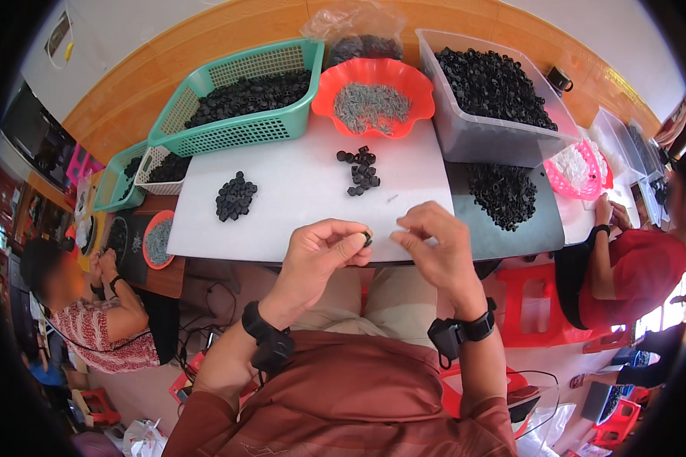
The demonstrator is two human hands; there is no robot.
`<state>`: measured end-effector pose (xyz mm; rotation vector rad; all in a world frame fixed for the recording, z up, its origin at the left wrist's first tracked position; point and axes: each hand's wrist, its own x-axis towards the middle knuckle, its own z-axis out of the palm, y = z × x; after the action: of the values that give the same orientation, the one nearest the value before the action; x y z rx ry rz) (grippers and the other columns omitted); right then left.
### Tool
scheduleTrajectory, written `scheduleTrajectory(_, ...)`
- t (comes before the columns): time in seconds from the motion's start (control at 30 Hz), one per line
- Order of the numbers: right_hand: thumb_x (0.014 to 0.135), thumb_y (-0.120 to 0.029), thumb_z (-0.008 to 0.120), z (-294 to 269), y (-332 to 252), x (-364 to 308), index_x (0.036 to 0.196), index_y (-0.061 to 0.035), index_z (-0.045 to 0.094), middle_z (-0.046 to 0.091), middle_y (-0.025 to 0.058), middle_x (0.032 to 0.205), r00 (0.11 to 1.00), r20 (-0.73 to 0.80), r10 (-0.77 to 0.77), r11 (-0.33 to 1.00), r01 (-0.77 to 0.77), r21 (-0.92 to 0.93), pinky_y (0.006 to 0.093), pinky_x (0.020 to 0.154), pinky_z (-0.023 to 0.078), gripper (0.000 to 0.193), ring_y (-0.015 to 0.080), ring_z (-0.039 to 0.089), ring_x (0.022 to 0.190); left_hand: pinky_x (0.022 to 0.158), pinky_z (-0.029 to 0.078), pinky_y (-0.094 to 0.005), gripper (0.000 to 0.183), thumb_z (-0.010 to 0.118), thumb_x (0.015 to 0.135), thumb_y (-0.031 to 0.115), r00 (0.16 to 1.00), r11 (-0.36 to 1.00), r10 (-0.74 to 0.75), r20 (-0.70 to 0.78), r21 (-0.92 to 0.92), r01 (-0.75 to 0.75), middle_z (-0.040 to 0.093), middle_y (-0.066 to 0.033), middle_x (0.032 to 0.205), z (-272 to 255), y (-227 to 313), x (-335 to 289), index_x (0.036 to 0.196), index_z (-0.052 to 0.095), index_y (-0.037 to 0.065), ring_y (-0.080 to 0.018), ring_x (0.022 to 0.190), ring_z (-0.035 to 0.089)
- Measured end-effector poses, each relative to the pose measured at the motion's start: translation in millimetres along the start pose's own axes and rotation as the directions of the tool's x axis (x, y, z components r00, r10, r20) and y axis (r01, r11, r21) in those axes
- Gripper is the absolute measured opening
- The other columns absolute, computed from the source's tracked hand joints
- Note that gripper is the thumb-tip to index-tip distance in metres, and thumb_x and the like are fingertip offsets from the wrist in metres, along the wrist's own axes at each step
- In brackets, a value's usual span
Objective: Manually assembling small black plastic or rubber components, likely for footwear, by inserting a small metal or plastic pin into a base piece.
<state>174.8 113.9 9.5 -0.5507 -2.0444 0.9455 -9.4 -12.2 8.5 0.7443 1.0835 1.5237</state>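
Thumb and forefinger of my left hand (320,247) clamp a small black part (368,238) at their tips, above the near edge of the bench (545,228). My right hand (439,245) hovers just right of it, thumb and fingertips apart.

White tabletop (293,194) carries black pieces (236,197), 1 red bowl (325,99).

black piece (369,238): mostly buried in left hand (324,253), can't tell shape
gray pins (370,105): too tiny for details
clear bag (362,21): bottom's behind red bowl (329,82)
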Motion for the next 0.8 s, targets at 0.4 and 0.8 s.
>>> scheduleTrajectory(0.4,0.088,-0.007,0.066,10.3,19.1,42.5,0.092,-0.0052,0.070,0.067,0.0036,0.096,0.974,0.212,-0.083,0.797,0.192,-0.572,0.0426,0.069,0.055,0.006,0.0284,0.064,0.088,0.084,0.059,-0.0280,0.028,0.075,0.089,-0.002,0.995,0.993,0.087,-0.056,0.079,-0.082,0.073,-0.0086,0.106,-7.5,-0.1,7.6,0.117,0.070,-0.004,-0.0128,0.090,0.069)
scheduleTrajectory(0.8,0.084,0.000,0.061,11.1,27.5,35.7,0.101,-0.0045,0.068,0.065,0.0101,0.093,0.960,0.251,-0.120,0.789,0.246,-0.564,0.0440,0.074,0.054,0.018,0.0305,0.065,0.092,0.074,0.058,-0.0251,0.023,0.072,0.095,0.004,0.927,0.868,0.341,-0.156,0.430,-0.247,0.075,-0.0073,0.097,-28.3,18.1,25.6,0.115,0.071,-0.007,-0.0102,0.078,0.068)
